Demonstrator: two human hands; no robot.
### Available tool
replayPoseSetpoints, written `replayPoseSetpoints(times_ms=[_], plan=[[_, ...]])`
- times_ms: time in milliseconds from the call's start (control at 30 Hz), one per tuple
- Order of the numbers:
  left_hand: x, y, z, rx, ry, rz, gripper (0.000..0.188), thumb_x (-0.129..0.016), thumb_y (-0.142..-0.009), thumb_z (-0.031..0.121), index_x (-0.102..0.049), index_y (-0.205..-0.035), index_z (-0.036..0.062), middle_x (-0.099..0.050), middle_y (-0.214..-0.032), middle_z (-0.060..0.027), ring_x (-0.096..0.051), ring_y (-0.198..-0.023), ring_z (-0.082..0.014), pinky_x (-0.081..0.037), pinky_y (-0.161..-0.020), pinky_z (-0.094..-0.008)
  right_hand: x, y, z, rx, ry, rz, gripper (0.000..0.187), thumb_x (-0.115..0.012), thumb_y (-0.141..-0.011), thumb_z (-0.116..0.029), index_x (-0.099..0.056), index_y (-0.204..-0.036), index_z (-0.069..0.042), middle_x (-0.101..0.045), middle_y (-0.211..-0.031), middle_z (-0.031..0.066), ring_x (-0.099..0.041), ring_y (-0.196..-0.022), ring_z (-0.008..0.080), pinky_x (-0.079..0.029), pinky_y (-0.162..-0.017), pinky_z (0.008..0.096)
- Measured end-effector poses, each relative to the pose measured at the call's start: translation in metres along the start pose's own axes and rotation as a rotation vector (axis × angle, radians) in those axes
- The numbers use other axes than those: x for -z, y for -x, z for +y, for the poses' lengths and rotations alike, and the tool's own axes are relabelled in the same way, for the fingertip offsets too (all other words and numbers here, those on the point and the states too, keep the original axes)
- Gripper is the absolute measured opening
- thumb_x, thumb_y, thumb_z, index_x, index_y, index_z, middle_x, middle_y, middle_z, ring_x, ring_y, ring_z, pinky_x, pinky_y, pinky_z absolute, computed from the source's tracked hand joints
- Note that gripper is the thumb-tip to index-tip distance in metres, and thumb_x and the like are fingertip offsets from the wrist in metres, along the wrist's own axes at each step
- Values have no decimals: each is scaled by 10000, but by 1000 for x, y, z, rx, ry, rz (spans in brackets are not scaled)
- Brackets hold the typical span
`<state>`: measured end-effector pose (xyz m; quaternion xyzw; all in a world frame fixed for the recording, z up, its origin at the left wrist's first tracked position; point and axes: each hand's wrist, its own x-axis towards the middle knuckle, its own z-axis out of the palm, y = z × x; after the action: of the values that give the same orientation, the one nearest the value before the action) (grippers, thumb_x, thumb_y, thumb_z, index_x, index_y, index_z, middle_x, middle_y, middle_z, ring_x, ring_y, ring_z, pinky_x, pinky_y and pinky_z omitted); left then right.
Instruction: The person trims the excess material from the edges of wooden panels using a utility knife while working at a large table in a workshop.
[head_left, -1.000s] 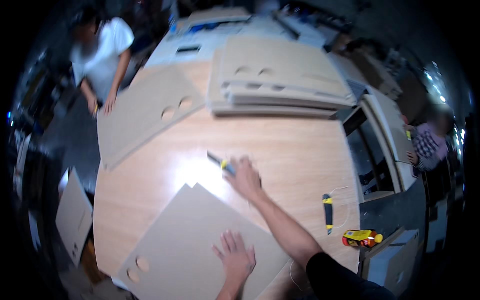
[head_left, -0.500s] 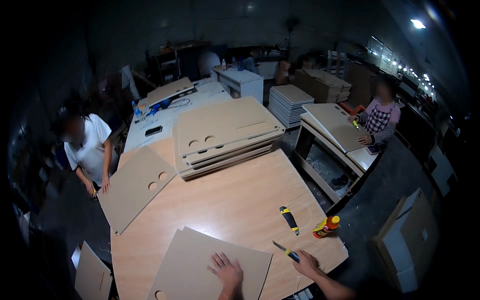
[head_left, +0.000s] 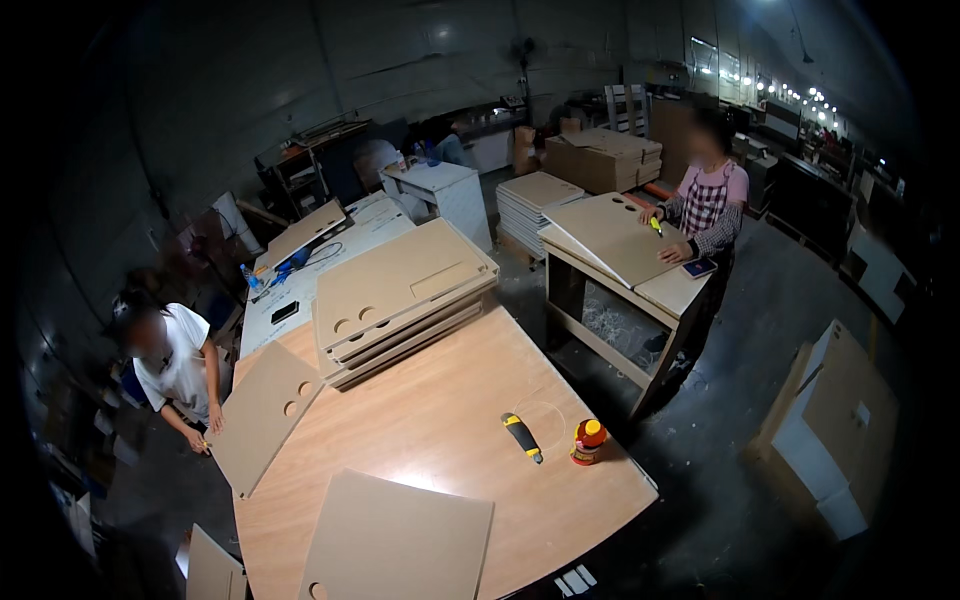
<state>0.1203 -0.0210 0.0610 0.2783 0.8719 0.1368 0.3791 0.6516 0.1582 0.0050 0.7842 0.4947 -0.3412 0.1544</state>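
Neither of my hands shows now. A flat brown panel (head_left: 400, 535) with a round hole near its lower left corner lies at the near side of the wood-topped table (head_left: 420, 420). To its right, a black and yellow utility knife (head_left: 521, 438) rests on the tabletop inside a loose loop of thin strip. Beside that knife stands a red bottle with a yellow cap (head_left: 588, 442). Farther back is a stack of similar brown panels (head_left: 400, 275), the top one with round holes and a slot.
At the left a person in a white shirt (head_left: 185, 360) works at the edge of another panel (head_left: 265, 420). Across the right aisle, a person in a checked apron (head_left: 708, 200) holds a yellow tool over a panel (head_left: 612, 235) on a bench. Boards (head_left: 835, 430) lean at far right.
Both my hands, the right with a utility knife, have left the view. The view has swung, so table and bottle sit farther left. The near panel lies with no hand on it.
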Motion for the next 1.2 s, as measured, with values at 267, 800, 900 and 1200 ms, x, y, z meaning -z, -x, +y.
replayPoseSetpoints(times_ms=[267, 800, 900, 1200], plan=[[-24, 36, 12, 86, -25, 32, 373, -481, -960, 321, -678, -1009, 8, -630, -949, -293, -612, -892, -428, -502, -767, -469, -34, -155, 63, -52, -204, 277, 275, -633, -831, -185, -629, -1072, -54, -657, -1014, 200, -629, -958, 399, -502, -813, 461], [-26, -23, -14, -158, -447, 76, 376, -578, -862, 264, -599, -1085, -38, -594, -1147, -278, -531, -1122, -428, -435, -918, -531, 0, -141, -284, 388, -839, 729, 541, -639, -857, -128, -435, -1335, 23, -514, -1284, 284, -498, -1188, 433, -390, -1027, 469], [-22, -68, 86, -550, -301, 531, 546, -516, -938, 356, -486, -1306, -47, -497, -1357, -254, -431, -1301, -392, -305, -1101, -503, 4, -119, -288, 395, -683, 753, 525, -635, -837, -93, -441, -1314, 8, -519, -1275, 265, -498, -1195, 415, -402, -1013, 463], [-49, -132, 82, -733, -370, 396, 608, -460, -959, 328, -305, -1453, 7, -275, -1534, -168, -209, -1430, -389, -165, -1131, -601, 1, -50, -312, 401, -284, 839, 518, -656, -808, -76, -455, -1284, -26, -512, -1125, 191, -500, -1100, 380, -398, -975, 509]])
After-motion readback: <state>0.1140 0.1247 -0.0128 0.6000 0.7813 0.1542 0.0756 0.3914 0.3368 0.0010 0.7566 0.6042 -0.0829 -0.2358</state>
